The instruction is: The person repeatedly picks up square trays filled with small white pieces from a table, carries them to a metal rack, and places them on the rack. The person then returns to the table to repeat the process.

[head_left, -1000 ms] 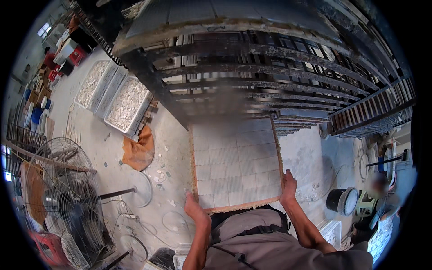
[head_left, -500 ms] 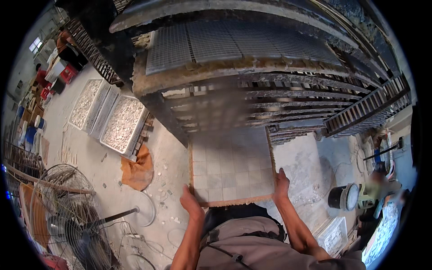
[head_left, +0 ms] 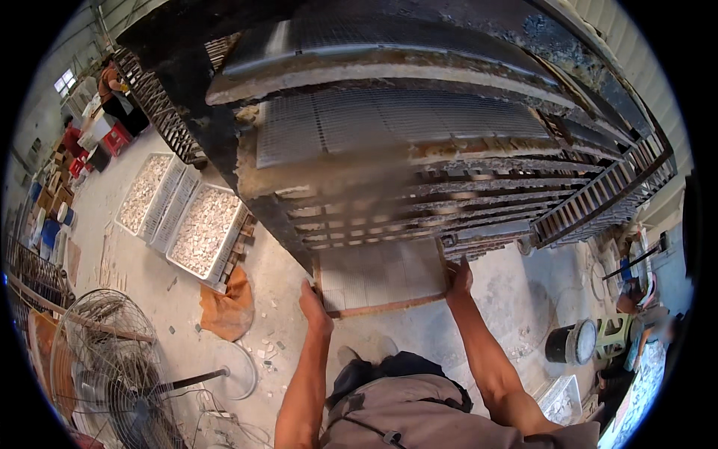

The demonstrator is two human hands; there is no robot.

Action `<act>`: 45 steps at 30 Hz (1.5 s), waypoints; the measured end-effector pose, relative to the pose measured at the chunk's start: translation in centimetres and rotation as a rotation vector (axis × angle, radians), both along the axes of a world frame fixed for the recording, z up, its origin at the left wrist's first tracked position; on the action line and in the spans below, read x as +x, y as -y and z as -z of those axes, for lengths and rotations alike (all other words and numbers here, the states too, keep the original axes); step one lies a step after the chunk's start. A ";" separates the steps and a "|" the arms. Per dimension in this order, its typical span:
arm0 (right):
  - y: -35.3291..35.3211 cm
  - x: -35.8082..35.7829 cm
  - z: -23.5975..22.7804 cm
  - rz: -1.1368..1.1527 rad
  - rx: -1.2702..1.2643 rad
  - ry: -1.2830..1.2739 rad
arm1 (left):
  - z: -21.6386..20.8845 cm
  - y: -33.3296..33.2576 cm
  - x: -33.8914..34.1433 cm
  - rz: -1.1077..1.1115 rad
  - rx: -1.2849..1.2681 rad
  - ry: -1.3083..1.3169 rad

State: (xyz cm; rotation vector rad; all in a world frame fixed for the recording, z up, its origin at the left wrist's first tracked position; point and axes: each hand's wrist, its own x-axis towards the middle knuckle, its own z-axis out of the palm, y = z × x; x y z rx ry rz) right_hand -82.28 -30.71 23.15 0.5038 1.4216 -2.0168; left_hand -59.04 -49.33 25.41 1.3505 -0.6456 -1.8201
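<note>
A flat board covered with pale mosaic tile sheets [head_left: 381, 275] is held level in front of me, its brown edge facing my body. My left hand [head_left: 315, 305] is closed on its left side near the front corner, and my right hand [head_left: 460, 280] grips the right side. The board's far part is under the slats of a tall dark rack [head_left: 277, 224], where it is hidden. Higher up in the rack lie other boards with grey tile sheets [head_left: 404, 123]. A blurred patch hides part of the rack's middle.
To the left stand white crates [head_left: 203, 228] full of small tile pieces, an orange cloth [head_left: 226, 305] and a standing fan [head_left: 112, 367]. A black bucket [head_left: 568, 343] and a white crate [head_left: 559, 400] are at right. Two people [head_left: 114, 88] are far left.
The board has moved away from my body and farther under the rack's slats, with both hands still on it. My arms reach farther forward, and my shoes now show below.
</note>
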 end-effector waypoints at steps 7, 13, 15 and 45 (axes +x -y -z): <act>1.1 -2.1 3.1 -0.074 -0.221 -0.087 | 1.0 3.3 -0.9 0.059 -0.011 -0.097; -1.4 0.0 0.8 -0.278 -0.082 -0.152 | 0.3 1.5 2.5 0.229 -0.044 0.067; -3.1 1.3 -0.7 -0.367 -0.043 -0.118 | 0.6 -0.5 3.3 0.294 0.001 0.034; 3.6 -2.0 0.5 -0.311 -0.010 -0.196 | 1.0 2.6 -3.2 0.131 -0.154 -0.120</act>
